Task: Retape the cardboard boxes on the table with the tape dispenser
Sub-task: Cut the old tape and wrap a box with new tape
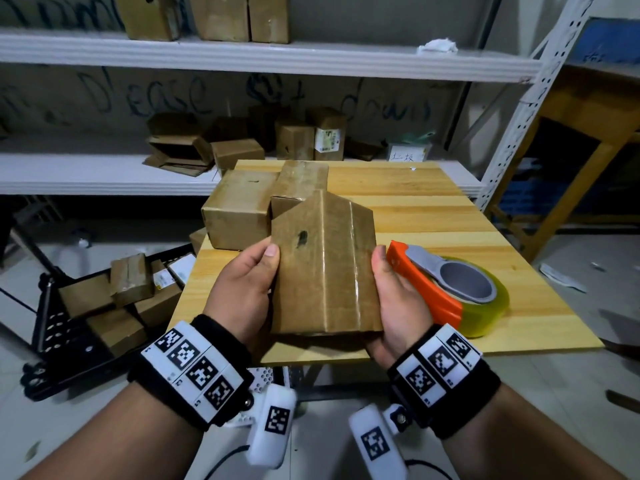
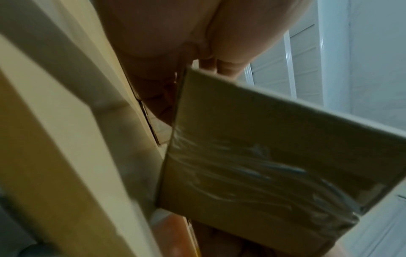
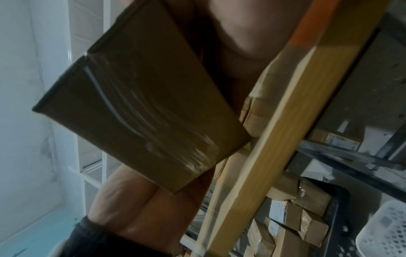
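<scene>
A small brown cardboard box (image 1: 323, 268) with clear tape strips down its top face is lifted above the near edge of the wooden table (image 1: 433, 216). My left hand (image 1: 242, 282) grips its left side, thumb on top. My right hand (image 1: 398, 292) grips its right side. Its far flaps stand up in a point. Both wrist views show its taped underside (image 2: 252, 165) (image 3: 140, 104). The orange tape dispenser (image 1: 450, 289) with a clear roll lies on the table just right of my right hand.
Two more cardboard boxes (image 1: 239, 209) (image 1: 301, 188) sit on the table behind the held one. A black cart (image 1: 104, 306) with several boxes stands low at the left. White shelves (image 1: 242, 57) with more boxes run behind the table.
</scene>
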Available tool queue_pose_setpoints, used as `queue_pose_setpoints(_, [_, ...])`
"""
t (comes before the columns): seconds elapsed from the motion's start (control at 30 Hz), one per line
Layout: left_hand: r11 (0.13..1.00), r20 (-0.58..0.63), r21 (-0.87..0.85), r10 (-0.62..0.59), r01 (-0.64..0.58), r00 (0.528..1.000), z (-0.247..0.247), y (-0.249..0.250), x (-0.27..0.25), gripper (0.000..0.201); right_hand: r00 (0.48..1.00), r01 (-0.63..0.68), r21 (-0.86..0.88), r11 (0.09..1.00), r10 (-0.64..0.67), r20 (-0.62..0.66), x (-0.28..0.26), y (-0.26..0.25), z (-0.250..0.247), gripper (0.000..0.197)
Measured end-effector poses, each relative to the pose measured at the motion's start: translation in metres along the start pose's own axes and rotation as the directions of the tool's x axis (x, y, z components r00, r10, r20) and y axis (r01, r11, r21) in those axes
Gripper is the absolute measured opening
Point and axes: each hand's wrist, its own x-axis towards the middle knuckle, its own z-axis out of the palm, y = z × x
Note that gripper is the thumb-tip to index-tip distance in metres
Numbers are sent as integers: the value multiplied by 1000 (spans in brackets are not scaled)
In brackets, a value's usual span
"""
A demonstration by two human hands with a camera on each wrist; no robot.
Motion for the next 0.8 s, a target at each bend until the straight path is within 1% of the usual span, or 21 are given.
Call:
queue_pose_setpoints(0.07, [1000, -27, -27, -3, 2, 1000, 1, -2, 2, 28, 1000, 25, 20, 999, -25, -10, 4, -5, 0, 37])
queue_pose_setpoints(0.1, [1000, -47, -29, 3, -5, 999, 1, -3, 2, 30, 999, 40, 31, 999, -39, -32, 8, -6, -2, 36])
queue_pose_setpoints(0.2, [994, -64, 57, 92, -88, 994, 0, -9, 5, 42, 992, 73, 41, 997, -68, -108, 23, -3, -9, 33])
queue_pose_setpoints(0.27, [982, -38, 127, 144, -138, 989, 2, -13, 6, 37, 988, 66, 43, 997, -59, -142, 28, -1, -13, 37])
queue_pose_setpoints(0.37, [968, -4, 184, 176, -172, 984, 7, -16, 2, 23, 982, 76, 14, 997, -73, -173, 33, -1, -14, 41])
queue_pose_setpoints(0.47, [961, -18, 220, 178, -170, 984, 9, -18, 1, 21, 978, 103, -55, 993, -111, -178, 37, 0, -17, 43])
queue_pose_setpoints(0.53, [956, -21, 235, 188, -178, 982, 10, -19, 1, 19, 974, 105, -74, 992, -117, -195, 36, -3, -18, 47])
queue_pose_setpoints(0.6, [941, 8, 272, 206, -201, 978, 9, -21, 2, 18, 971, 97, -73, 993, -110, -214, 34, -8, -20, 51])
queue_pose_setpoints(0.63, [938, 24, 283, 204, -202, 979, 10, -21, 1, 18, 968, 97, -53, 994, -107, -228, 32, -11, -19, 50])
queue_pose_setpoints(0.67, [940, 40, 281, 190, -194, 981, 12, -21, 0, 21, 964, 106, -35, 994, -112, -241, 30, -13, -19, 49])
queue_pose_setpoints(0.7, [949, 62, 261, 165, -176, 984, 14, -20, -1, 29, 962, 122, -30, 992, -126, -244, 28, -14, -17, 51])
queue_pose_setpoints(0.77, [980, 93, 175, 77, -93, 993, 19, -20, -2, 51, 962, 155, -55, 986, -164, -218, 23, -17, -13, 64])
queue_pose_setpoints(0.8, [989, 105, 138, 42, -57, 994, 22, -19, -1, 57, 960, 180, -55, 982, -188, -206, 21, -18, -12, 61])
